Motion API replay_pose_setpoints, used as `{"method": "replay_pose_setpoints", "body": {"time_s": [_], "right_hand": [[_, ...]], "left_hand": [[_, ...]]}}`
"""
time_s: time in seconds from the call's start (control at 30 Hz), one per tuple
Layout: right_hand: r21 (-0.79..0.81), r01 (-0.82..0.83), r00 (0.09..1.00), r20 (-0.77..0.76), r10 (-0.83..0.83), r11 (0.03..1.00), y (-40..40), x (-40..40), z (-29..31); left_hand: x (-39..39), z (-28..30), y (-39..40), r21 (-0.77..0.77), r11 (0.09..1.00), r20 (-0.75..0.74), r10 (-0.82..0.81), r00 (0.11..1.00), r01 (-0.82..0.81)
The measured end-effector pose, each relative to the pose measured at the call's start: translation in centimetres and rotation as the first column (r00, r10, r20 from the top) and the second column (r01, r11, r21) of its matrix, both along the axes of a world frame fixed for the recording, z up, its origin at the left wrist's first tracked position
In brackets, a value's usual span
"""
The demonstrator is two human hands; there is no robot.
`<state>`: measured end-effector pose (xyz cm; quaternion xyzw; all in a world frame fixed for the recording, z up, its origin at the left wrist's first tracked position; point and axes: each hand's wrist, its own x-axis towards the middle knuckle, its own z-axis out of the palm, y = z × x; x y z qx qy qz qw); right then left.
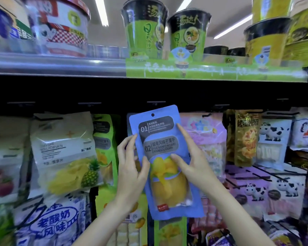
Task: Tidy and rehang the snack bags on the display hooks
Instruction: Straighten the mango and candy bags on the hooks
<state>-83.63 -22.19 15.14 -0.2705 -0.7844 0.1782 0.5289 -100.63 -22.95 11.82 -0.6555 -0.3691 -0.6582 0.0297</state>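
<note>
Both hands hold the blue mango bag (164, 162): left hand (130, 167) pinching its edge, right hand (190, 162) gripping its front; best to line its punched hole (152, 115) squarely with the hook (156, 103) above.

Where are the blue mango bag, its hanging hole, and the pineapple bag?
blue mango bag (164, 157): head view, middle of its front.
hanging hole (152, 115): head view, on the hole, top of the bag.
pineapple bag (64, 153): head view, middle of its front.
</note>
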Motion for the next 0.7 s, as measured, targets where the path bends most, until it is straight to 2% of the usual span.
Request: {"method": "replay_pose_setpoints", "body": {"time_s": [0.1, 0.4, 0.57, 0.7], "right_hand": [[-0.063, -0.053, 0.997, -0.053, 0.049, 0.997, 1.2, -1.2, 0.0], [-0.185, -0.173, 0.978, -0.147, 0.146, 0.968, 2.1, -1.4, 0.3], [-0.304, -0.313, 0.932, -0.278, 0.231, 0.899, 2.0, -0.9, 0.5], [-0.426, -0.440, 0.885, -0.355, 0.301, 0.791, 2.4, -0.3, 1.3]], "left_hand": [[-1.1, 0.6, 0.0, -0.041, 0.999, 0.000, 0.030, 1.000, -0.030], [-1.8, 1.5, 0.4, 0.002, 0.992, -0.036, 0.124, 0.992, -0.124], [-1.2, 2.0, -0.3, 0.072, 0.995, -0.031, 0.068, 0.997, -0.066], [-1.1, 2.9, -0.8, 0.142, 0.989, -0.074, 0.045, 0.996, -0.034]]}}
